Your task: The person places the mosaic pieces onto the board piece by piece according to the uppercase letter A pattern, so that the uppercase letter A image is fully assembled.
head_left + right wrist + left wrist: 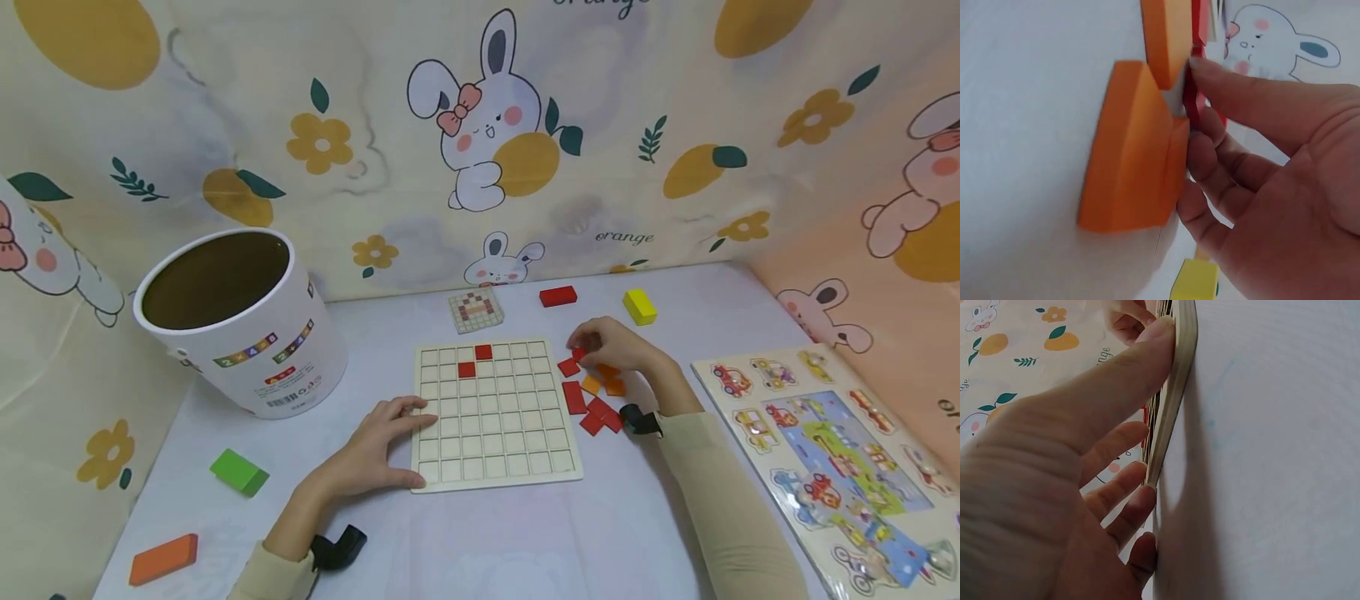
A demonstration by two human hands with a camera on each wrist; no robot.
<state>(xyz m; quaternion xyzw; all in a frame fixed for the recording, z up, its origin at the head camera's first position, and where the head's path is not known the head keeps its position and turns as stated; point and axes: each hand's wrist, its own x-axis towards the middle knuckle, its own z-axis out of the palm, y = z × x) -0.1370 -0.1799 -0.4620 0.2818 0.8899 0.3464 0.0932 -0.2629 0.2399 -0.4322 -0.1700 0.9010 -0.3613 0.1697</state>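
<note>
Left hand point(375, 454) rests flat, fingers straight, against the wooden grid board's point(497, 454) left edge. Right hand point(611, 346) pinches a small red tile point(578, 354) just right of the board, above loose red and orange tiles point(596, 400).

Matt pale wooden grid board point(497, 414); smooth painted wooden tiles point(592, 400)

Your left hand point(1054, 487) is right up against the edge of the wooden grid board point(1175, 394), thumb point(1122, 375) lying along its rim and your fingertips point(1135, 506) touching its side, all on the pale desk point(1272, 456).
</note>
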